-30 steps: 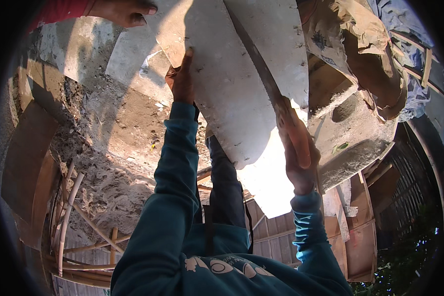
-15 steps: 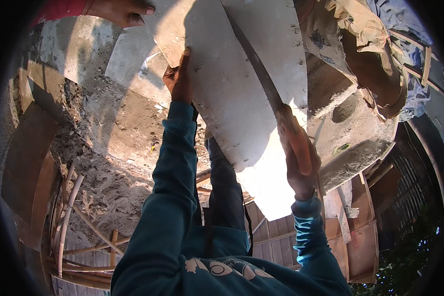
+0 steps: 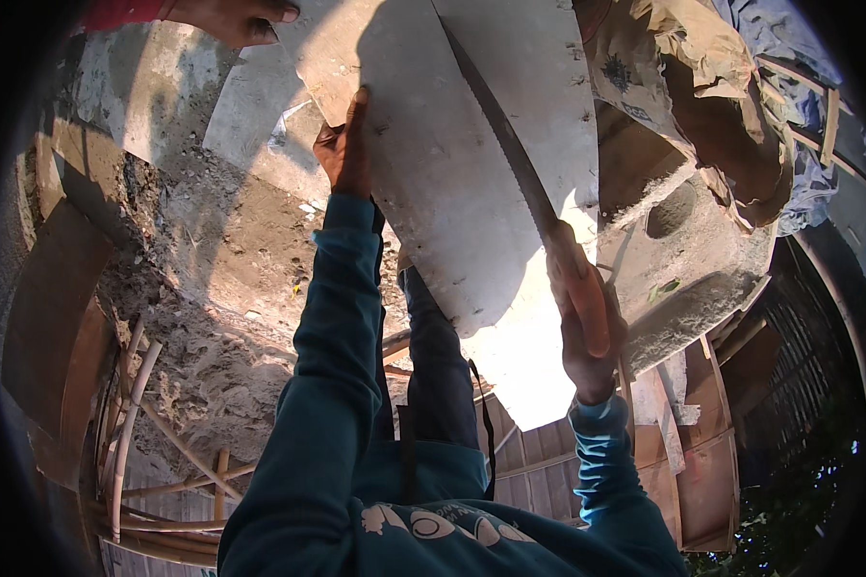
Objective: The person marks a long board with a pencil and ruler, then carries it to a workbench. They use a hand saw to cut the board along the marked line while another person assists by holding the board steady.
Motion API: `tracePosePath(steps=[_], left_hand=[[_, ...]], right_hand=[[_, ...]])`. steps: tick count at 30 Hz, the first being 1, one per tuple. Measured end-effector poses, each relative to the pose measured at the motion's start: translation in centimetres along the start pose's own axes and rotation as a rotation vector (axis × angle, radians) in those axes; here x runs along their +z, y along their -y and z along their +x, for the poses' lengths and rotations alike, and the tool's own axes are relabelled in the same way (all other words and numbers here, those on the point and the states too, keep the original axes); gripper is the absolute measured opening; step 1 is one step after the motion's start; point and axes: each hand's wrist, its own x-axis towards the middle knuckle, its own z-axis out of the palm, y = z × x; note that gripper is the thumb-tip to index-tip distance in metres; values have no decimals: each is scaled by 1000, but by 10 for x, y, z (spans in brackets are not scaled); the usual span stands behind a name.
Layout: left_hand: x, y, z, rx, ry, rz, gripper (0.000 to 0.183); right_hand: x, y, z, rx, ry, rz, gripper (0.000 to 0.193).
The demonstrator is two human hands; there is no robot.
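Observation:
A large pale sheet of board lies slanted in front of me, sunlit at its near corner. My left hand is closed on its left edge, thumb resting on top. In my right hand is the orange-brown handle of a handsaw. Its long dark blade runs up and leftward across the board, the far end at a thin slit near the top. Another person's hand, in a red sleeve, is at the board's upper left edge.
Torn brown paper sacks and blue-grey cloth lie at the upper right. Beneath the board's right side is a concrete slab with a round hollow. Rubble covers the ground to the left, beside bamboo poles.
My right hand and the saw have slid slightly back toward me along the blade's line. My left hand has shifted a little up and left on the board's edge.

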Motion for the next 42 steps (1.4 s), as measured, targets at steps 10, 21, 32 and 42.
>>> tracePosePath(steps=[10,21,32,42], left_hand=[[18,10,-5,85,44,-134,37],[8,-10,-16,-87,-5,-16,41],[1,2,0,56,52,-88,44],[-3,8,2,183,115,-40,42]], right_hand=[[65,10,136,-187,-119,-15,38],[-15,15,-10,-28,31,-118,42],[-58,17,-74,-116,130,-139,41],[65,-17,101,-156,-86,-21,50]])
